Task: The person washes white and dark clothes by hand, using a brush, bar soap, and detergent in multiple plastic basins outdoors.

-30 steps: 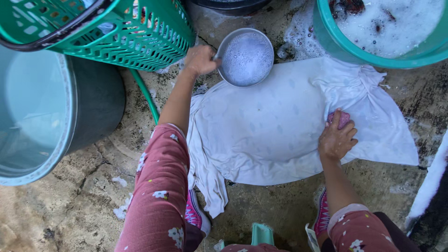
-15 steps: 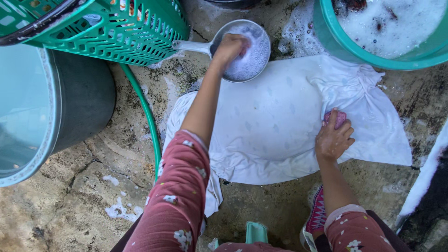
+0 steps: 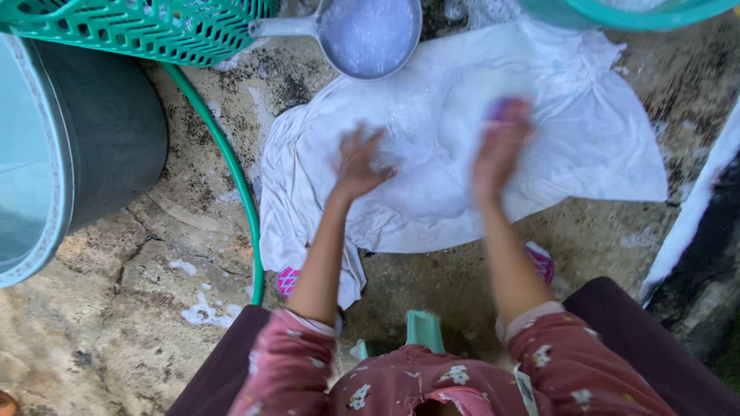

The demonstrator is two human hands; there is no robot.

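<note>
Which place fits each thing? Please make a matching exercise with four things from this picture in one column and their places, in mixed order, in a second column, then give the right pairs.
Things:
1. white cloth
2. metal dipper
3. green hose
4. dark tub

Places:
A. at the left edge of the picture
B. spread on the ground under both hands
C. at the top edge of the cloth, holding soapy water
D. curving along the ground left of the cloth

Pairs: 1-B, 2-C, 3-D, 4-A
</note>
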